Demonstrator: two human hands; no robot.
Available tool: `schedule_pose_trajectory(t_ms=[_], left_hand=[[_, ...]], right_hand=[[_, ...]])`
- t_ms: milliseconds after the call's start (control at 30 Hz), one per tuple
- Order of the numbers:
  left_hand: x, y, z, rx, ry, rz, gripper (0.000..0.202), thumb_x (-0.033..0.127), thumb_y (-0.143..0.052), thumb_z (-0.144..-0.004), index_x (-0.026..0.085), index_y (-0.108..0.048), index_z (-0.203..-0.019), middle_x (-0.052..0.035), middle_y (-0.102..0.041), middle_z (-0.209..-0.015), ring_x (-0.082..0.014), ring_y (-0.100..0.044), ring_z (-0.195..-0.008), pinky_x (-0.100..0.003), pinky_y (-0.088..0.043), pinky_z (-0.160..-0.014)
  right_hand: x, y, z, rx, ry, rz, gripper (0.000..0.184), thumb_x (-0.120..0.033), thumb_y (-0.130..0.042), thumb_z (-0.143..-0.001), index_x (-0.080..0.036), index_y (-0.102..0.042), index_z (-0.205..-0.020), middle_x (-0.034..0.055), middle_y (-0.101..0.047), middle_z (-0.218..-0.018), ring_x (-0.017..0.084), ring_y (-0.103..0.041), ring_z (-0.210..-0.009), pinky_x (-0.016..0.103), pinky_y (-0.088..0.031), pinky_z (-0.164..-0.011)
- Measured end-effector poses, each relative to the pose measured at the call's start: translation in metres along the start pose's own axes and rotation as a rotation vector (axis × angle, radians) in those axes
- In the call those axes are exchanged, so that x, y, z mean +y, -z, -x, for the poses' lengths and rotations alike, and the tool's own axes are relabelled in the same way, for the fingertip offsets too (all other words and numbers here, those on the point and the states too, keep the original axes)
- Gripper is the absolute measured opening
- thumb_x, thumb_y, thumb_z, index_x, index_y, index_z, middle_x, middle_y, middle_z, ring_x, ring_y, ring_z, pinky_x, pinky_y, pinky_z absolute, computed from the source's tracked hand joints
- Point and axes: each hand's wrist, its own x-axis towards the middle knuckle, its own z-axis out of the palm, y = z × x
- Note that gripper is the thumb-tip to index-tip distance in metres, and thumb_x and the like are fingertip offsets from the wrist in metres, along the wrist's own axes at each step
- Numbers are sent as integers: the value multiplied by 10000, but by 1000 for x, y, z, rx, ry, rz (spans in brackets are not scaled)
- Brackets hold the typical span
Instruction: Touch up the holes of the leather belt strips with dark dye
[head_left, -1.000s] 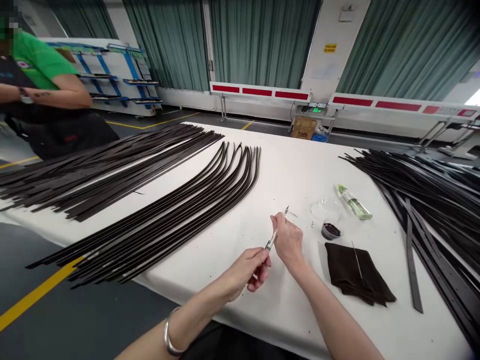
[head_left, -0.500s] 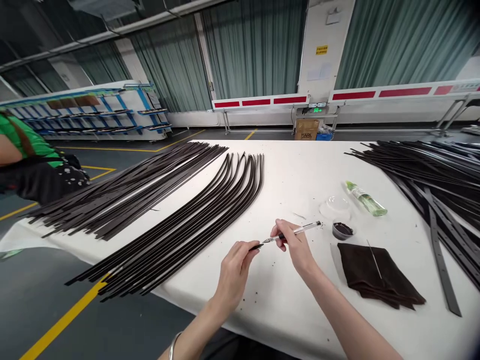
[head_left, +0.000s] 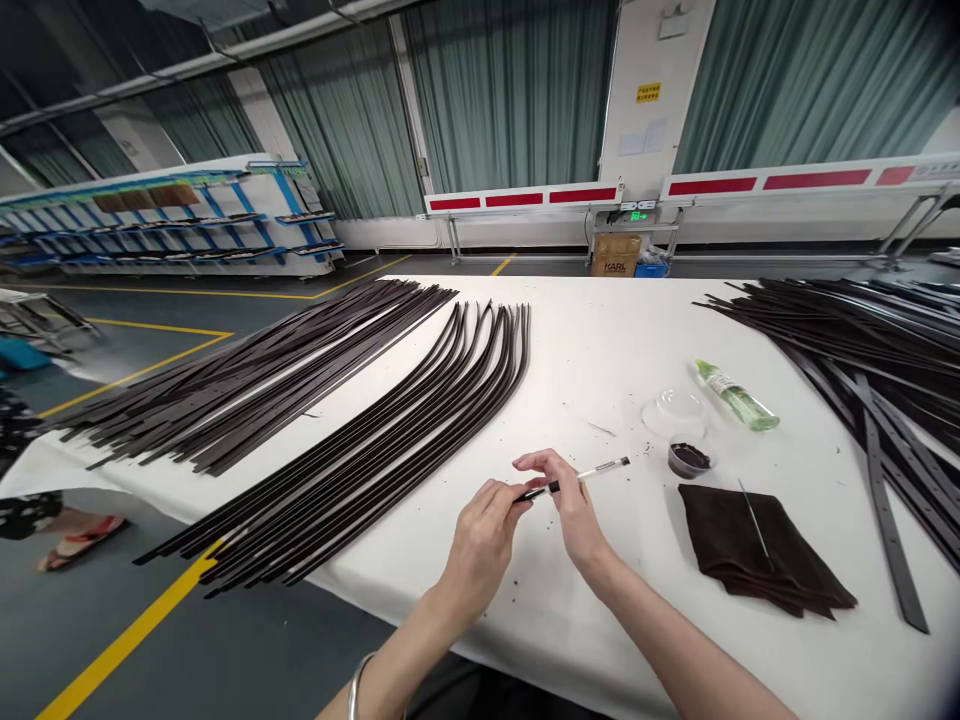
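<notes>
My left hand (head_left: 481,535) is closed, its thumb and fingertips pinching a small black piece that looks like a pen cap (head_left: 529,494), at the tip end of a clear pen (head_left: 604,467). Whether the cap is fully on the pen, I cannot tell. My right hand (head_left: 571,510) curls loosely around the pen's barrel, index finger stretched toward the left hand. The pen's back end sticks out to the right. Both hands are just above the white table (head_left: 570,620). Nearest on the right are a small cup of dark stuff (head_left: 688,458) and a folded dark brown cloth (head_left: 765,550).
Dark narrow strips (head_left: 360,450) lie in rows on the left, beside another bundle (head_left: 262,370). More strips (head_left: 885,350) are heaped right. A clear lid (head_left: 675,410) and green packet (head_left: 739,398) lie behind the cup. A thin metal rod (head_left: 754,520) rests on the cloth.
The pen's tip and the black cap have come together; before, the bare tip showed beside it. My right index finger has stretched out. The person at left has mostly left view.
</notes>
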Motion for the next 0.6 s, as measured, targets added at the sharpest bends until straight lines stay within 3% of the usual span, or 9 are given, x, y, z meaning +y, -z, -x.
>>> schedule_pose_trajectory(t_ms=[200,300,400,467,533,600], left_hand=[[3,1,2,-83,95,10,176,175,-411,-976,201,-572,-1041,-62,-635,-931,-205,-595,-856,-352,-483,-759],[19,1,6,-144,158,4,182,154,-434,-949,213,-551,-1077,-56,-657,-988,-190,-618,-861,-323,-498,-764],[42,6,10,-174,209,2,252,110,-413,-926,199,-529,-1132,-34,-681,-926,-151,-621,-742,-249,-495,-668],[59,23,16,-140,245,-10,313,108,-387,-927,190,-507,-1204,-37,-682,-914,-145,-613,-729,-233,-487,-660],[78,55,32,-137,322,-15,341,132,-385,-927,203,-511,-1236,-27,-675,-864,-151,-606,-712,-238,-483,-657],[98,97,62,-290,505,31,314,140,-411,-897,233,-583,-1143,10,-645,-743,-149,-593,-618,-237,-477,-605]], right_hand=[[5,-2,2,-19,-33,-9,450,-388,-252,-956,-235,-674,-982,42,-666,-1158,204,-550,-1164,382,-423,-1000],[6,-10,11,-67,-68,9,440,-481,-319,-948,-239,-663,-1077,53,-638,-1234,229,-510,-1226,416,-371,-1066],[9,-16,19,-82,-146,47,496,-573,-359,-925,-244,-615,-1195,62,-604,-1298,258,-479,-1273,455,-336,-1096],[8,-12,22,-52,-93,66,539,-587,-375,-915,-241,-548,-1291,67,-545,-1372,271,-446,-1314,473,-340,-1095],[-2,1,23,18,74,47,556,-559,-407,-914,-225,-490,-1351,83,-487,-1423,279,-430,-1330,484,-361,-1082],[-19,26,26,74,218,6,527,-524,-432,-928,-210,-485,-1347,104,-493,-1398,278,-479,-1279,488,-416,-1033]])
